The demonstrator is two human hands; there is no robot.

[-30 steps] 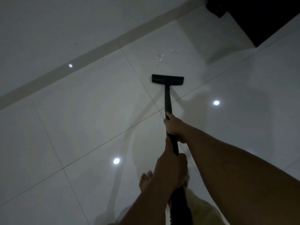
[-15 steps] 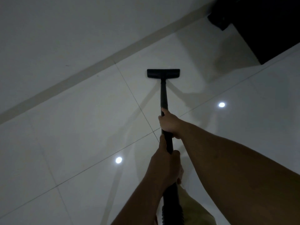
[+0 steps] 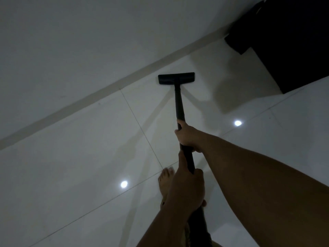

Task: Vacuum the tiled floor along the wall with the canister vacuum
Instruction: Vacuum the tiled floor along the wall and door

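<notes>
Both hands clasp the wand; floor head near baseboard.

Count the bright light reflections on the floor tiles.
2: one light reflection left of the bare foot, another right of the vacuum wand. The arms could hide more.

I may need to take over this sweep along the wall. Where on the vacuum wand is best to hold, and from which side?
Grip the vacuum wand on its straight black shaft, not the floor head. Come from above, fingers wrapped around. The right hand grips farther down the shaft, the left hand nearer the body. The long, thin, tilted tube probably steers best with two spaced hands.
</notes>
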